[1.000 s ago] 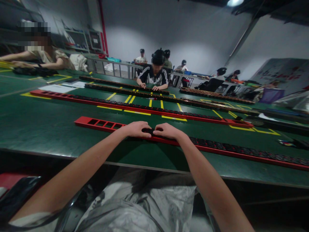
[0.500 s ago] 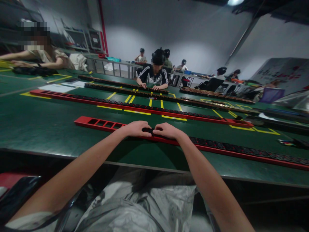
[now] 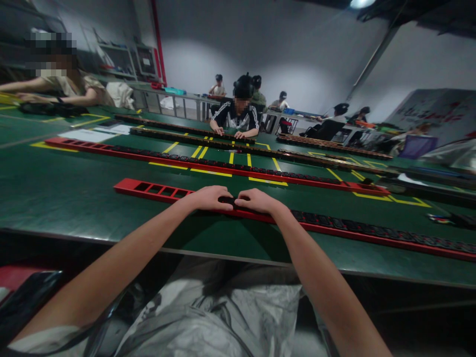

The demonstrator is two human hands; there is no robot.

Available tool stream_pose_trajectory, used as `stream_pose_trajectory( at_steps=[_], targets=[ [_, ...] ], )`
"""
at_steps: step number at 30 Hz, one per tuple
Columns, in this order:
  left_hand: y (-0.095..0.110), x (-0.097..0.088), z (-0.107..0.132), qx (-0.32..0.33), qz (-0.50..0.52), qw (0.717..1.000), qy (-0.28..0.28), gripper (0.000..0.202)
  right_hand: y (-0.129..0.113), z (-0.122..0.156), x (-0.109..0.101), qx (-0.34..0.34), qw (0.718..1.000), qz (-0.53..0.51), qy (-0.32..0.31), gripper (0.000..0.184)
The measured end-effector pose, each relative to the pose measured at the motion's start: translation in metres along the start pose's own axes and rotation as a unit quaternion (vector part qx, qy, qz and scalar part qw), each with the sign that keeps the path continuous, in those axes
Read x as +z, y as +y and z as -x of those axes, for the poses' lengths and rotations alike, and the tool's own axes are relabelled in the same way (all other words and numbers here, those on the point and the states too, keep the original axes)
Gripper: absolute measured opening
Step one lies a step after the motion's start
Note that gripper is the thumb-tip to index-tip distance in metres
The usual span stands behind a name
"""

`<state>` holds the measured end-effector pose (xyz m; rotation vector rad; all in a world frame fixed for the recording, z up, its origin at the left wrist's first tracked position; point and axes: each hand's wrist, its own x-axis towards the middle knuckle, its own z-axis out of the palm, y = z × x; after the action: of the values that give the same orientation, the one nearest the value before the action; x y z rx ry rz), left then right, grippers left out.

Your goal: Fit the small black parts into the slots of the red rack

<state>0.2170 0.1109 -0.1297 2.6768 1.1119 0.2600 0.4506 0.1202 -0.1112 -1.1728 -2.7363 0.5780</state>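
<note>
A long red slotted strip (image 3: 334, 234) lies across the table in front of me. Square openings show at its left end, and flat black pieces (image 3: 327, 221) fill its right stretch. My left hand (image 3: 211, 198) is closed at the strip's middle, thumb and forefinger about a small black piece (image 3: 226, 200). Facing it, my right hand (image 3: 257, 202) is closed over the strip with its thumb against the same piece's right side. The curled fingers hide much of that piece and the slots beneath them.
Beyond lies a second red strip (image 3: 245, 172) with black pieces, then dark long bars (image 3: 178, 139). Yellow tape lines (image 3: 211, 172) mark the green table (image 3: 92, 213). A co-worker (image 3: 238, 111) works opposite, another person (image 3: 70, 84) at left. Cables (image 3: 439, 218) lie at right.
The near strip has shifted very slightly left. Both hands keep almost the same place and grip.
</note>
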Motion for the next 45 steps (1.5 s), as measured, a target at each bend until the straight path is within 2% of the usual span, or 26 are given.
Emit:
stream_pose_trajectory(
  at_steps=[27, 45],
  targets=[
    [0.0021, -0.0009, 0.0009, 0.003, 0.003, 1.000, 0.001, 0.059, 0.0032, -0.0012, 0.0018, -0.004, 1.000, 0.003, 0.001, 0.046],
    [0.0029, -0.0028, 0.0012, -0.005, 0.004, 1.000, -0.007, 0.061, -0.0038, 0.0014, -0.0022, 0.009, 1.000, 0.001, -0.003, 0.045]
  ],
)
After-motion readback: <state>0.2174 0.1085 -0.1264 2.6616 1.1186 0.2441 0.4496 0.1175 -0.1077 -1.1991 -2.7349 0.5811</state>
